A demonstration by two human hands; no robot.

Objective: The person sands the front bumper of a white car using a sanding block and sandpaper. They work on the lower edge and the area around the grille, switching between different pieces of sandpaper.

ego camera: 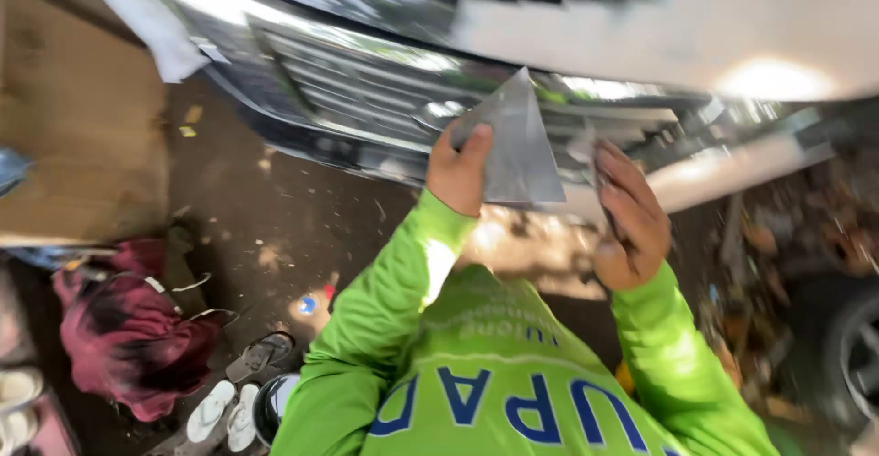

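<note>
My left hand (458,170) grips a flat grey metal scraper plate (519,145), wedge-shaped with its point up, thumb on its face. My right hand (630,220) is closed around a thin dark tool (600,190) whose pale tip (580,149) touches the plate's right edge. Both hands are held up in front of a car's chrome grille (366,90) and white bumper (732,168). My bright green sleeves (394,291) and shirt front fill the lower middle.
Brown cardboard (73,117) lies at the left on the dirt ground (265,218). A maroon cloth bundle (128,337) and pale sandals (224,410) sit at lower left. A tyre (856,355) and leaf litter are at the right.
</note>
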